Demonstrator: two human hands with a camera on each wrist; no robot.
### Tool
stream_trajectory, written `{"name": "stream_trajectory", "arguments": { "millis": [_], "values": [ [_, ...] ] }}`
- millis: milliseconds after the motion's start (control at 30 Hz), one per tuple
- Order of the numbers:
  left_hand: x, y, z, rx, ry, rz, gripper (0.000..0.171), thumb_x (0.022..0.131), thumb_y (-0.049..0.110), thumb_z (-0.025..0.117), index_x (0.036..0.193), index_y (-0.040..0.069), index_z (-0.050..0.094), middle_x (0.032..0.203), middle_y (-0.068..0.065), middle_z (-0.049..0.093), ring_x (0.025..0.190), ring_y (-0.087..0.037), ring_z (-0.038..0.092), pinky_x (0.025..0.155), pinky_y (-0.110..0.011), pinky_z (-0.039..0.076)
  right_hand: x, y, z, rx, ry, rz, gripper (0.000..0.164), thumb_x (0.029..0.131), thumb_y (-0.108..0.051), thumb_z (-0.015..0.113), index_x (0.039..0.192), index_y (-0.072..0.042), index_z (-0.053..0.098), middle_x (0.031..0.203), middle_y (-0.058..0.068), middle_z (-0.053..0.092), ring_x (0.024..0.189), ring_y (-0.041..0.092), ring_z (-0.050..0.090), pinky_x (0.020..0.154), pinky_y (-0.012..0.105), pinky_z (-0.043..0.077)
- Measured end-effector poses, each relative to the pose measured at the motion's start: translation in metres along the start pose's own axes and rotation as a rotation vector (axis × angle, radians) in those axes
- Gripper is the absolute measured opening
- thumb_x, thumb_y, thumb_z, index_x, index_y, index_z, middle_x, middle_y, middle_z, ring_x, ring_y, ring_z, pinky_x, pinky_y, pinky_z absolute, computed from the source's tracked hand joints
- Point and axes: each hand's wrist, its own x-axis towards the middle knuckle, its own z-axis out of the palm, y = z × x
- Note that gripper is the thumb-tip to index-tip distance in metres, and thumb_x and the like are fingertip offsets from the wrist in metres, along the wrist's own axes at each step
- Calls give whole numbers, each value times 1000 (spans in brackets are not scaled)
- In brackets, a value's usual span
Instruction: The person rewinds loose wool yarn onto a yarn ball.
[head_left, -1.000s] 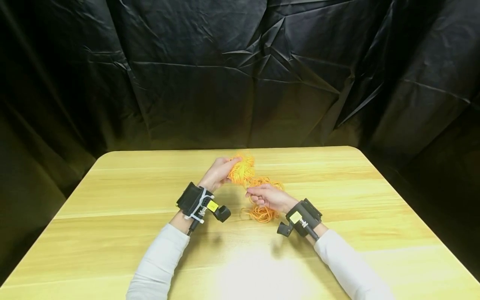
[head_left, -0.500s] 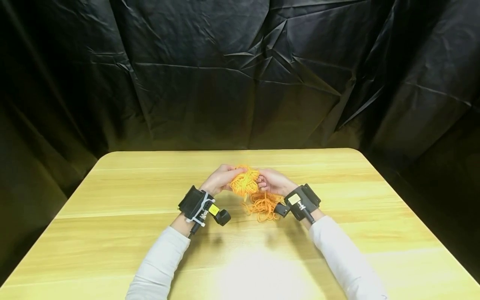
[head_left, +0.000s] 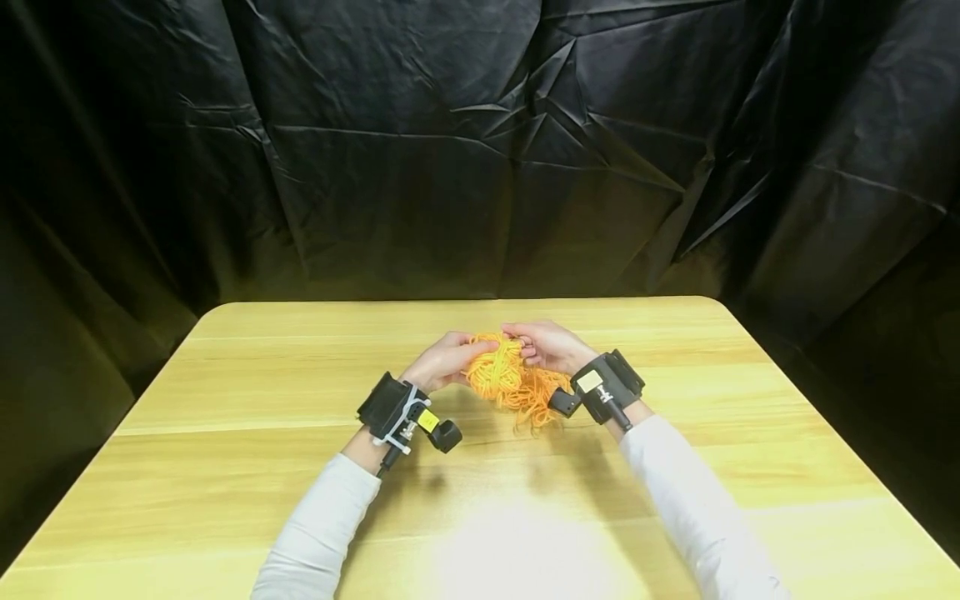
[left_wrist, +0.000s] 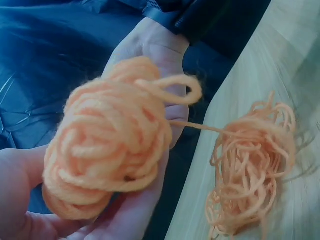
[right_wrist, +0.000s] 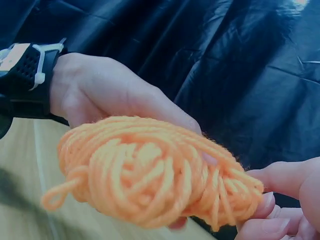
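Note:
My left hand point(head_left: 442, 360) grips a ball of orange yarn point(head_left: 495, 368), thumb on top, above the middle of the table. In the right wrist view the ball point(right_wrist: 145, 175) is thickly wound, and a short loop sticks out at its left end. At the ball's far right side is my right hand point(head_left: 551, 346), its thumb and fingertips pinching yarn at the ball's edge point(right_wrist: 255, 192). A loose tangle of the same yarn point(left_wrist: 250, 170) lies on the table below the hands. One strand runs from that tangle up toward the ball and right hand.
The light wooden table point(head_left: 262, 467) spreads out on all sides of the hands. Beyond its far edge hangs a black curtain point(head_left: 390, 208). Black camera straps point(head_left: 390, 408) sit on both wrists, and the right wrist's camera overlaps the tangle in the head view.
The ball and left hand have come a little nearer to the body. My right hand has risen from beside the tangle to the ball, then moved along its far side.

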Motion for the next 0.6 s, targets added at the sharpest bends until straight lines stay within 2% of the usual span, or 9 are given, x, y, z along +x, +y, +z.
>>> {"name": "stream_trajectory", "arguments": {
  "millis": [133, 333, 433, 533, 600],
  "values": [
    [0, 0, 0, 18, -1, -4, 30, 91, 23, 49, 105, -4, 53, 73, -1, 58, 62, -10, 59, 60, -28, 53, -2, -5, 1, -94, 14, -39, 18, 93, -16, 45, 82, -6, 55, 56, -7, 36, 46, 3, 28, 41, 13, 21],
    [2, -3, 1, 63, 60, 6, 30, 91, 23, 49, 99, -4, 55, 68, -1, 58, 57, -10, 58, 56, -27, 52, -14, -20, 8, -445, 89, -140, 22, 91, -18, 48, 91, 1, 58, 56, -3, 34, 46, 8, 27, 44, 18, 22],
    [4, -3, 1, 88, 95, 4, 29, 90, 23, 50, 98, -4, 55, 67, -2, 58, 55, -10, 58, 56, -28, 52, -22, -32, 15, -572, 129, -191, 26, 90, -17, 48, 96, 5, 60, 55, -2, 35, 46, 10, 28, 45, 19, 24],
    [6, -4, 1, 111, 108, 4, 28, 89, 23, 52, 99, -3, 56, 68, -3, 58, 55, -10, 57, 56, -29, 52, -28, -42, 19, -621, 190, -224, 26, 89, -15, 48, 95, 6, 62, 55, -1, 37, 47, 10, 31, 45, 19, 27],
    [6, -5, 2, 128, 105, 9, 28, 89, 22, 52, 99, -3, 56, 69, -3, 58, 56, -10, 57, 56, -28, 52, -30, -47, 21, -599, 222, -231, 25, 89, -14, 49, 95, 6, 62, 55, 0, 39, 47, 10, 32, 45, 19, 28]
  ]
}}
